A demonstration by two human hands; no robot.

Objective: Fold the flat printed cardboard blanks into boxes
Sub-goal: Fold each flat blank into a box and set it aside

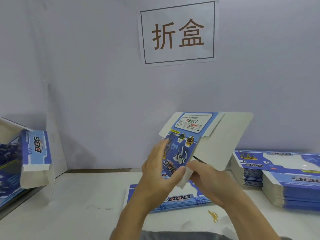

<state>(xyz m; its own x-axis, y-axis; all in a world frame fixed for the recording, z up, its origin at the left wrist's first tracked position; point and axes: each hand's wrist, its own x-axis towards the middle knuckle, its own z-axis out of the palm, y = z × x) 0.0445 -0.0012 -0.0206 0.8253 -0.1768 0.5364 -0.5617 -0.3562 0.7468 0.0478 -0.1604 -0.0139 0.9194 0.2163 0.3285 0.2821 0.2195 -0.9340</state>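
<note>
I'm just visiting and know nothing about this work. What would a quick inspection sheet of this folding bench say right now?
Surface: white table, some faint marks on it.
Job's things: held blank raised off the table, printed side and grey inner side both showing; flat blanks lie under the hands; two stacks of blanks at right; folded boxes at left.
Clutter: yellow rubber bands on the table near the right forearm.
Grippers: left hand rests fingers on the printed face with the thumb at a flap; right hand pinches the blank's lower edge.
Cables: nothing seen.
Surroundings: pale wall with a paper sign bearing two large characters.
</note>
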